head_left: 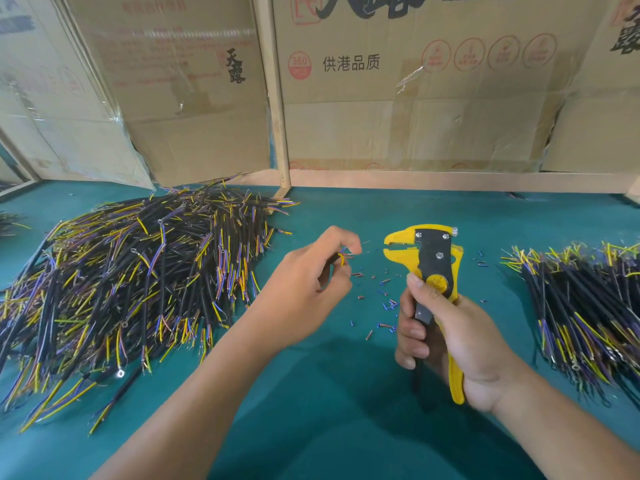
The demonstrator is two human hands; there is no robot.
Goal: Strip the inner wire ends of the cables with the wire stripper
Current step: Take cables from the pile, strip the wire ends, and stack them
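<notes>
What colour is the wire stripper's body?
Yellow, with a black middle part; wire stripper, head view.

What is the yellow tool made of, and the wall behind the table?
The wire stripper looks like glossy yellow plastic around dark metal plates, judging by the shiny screws. The wall is cardboard boxes: matte brown, creased, printed, taped. The table top looks like a teal mat, maybe rubber.

Workshop: cable heaps, cardboard partitions

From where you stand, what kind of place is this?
Probably a small cable-assembly workbench: big cable piles and lie on a green mat, cut insulation bits are scattered between them, and cardboard sheets wall the back.
</notes>
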